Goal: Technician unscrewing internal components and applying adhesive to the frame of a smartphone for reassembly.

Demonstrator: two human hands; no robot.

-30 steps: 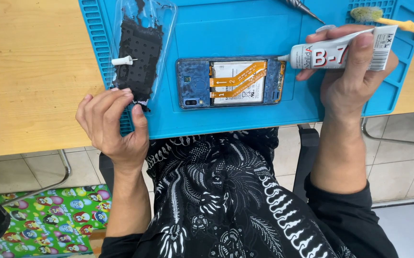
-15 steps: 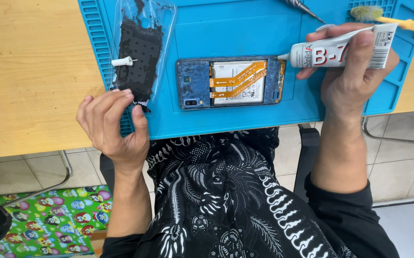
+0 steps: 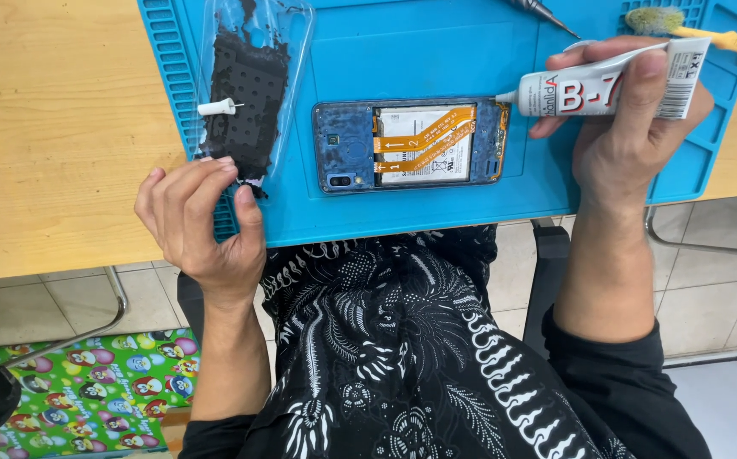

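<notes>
Wooden desk (image 3: 54, 127) up top, with a blue silicone work mat (image 3: 436, 59) laid over it and tiled floor seen underneath. An opened phone (image 3: 411, 144), back cover off, orange flex cables showing, is parked mid-mat. A white glue tube (image 3: 606, 85) is clamped in the right hand (image 3: 632, 144), fingers wrapped around it, nozzle tip touching the phone's edge at 3 o'clock. At roughly 9 o'clock from the phone a clear back cover (image 3: 249, 93) with black adhesive is laid out, a small white cap (image 3: 215, 107) sitting on it. The left hand (image 3: 203, 225) is rested at the mat's near edge, fingers loosely curled, nothing gripped, fingertips just touching that cover's lower end. A yellow-handled brush (image 3: 691, 30) is seen at 1 o'clock.
</notes>
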